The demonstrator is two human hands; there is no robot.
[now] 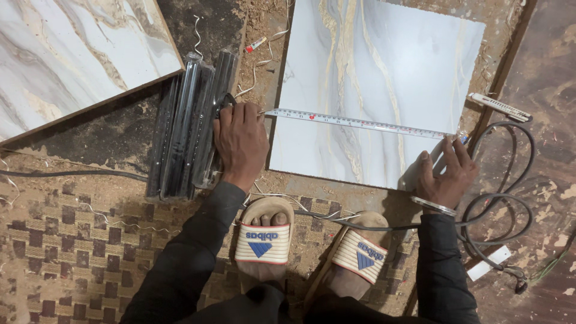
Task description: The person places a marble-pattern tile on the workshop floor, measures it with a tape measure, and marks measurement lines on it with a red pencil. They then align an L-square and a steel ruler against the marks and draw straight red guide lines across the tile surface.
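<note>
A white marble-patterned board (372,66) lies flat on the floor in front of me. A measuring tape (360,122) is stretched across it from left to right. My left hand (240,141) is closed on the tape's case end at the board's left edge. At the board's right edge, my right hand (447,171) pins the tape's far end down with its fingertips, and a small blue pen tip shows beside them. A metal bangle (433,206) sits on my right wrist.
A bundle of dark metal strips (186,129) lies left of my left hand. Another marble board (72,54) rests at top left. A black cable (504,204) loops at right and runs across my sandalled feet (264,240). A folding ruler (499,107) lies at upper right. Sawdust covers the floor.
</note>
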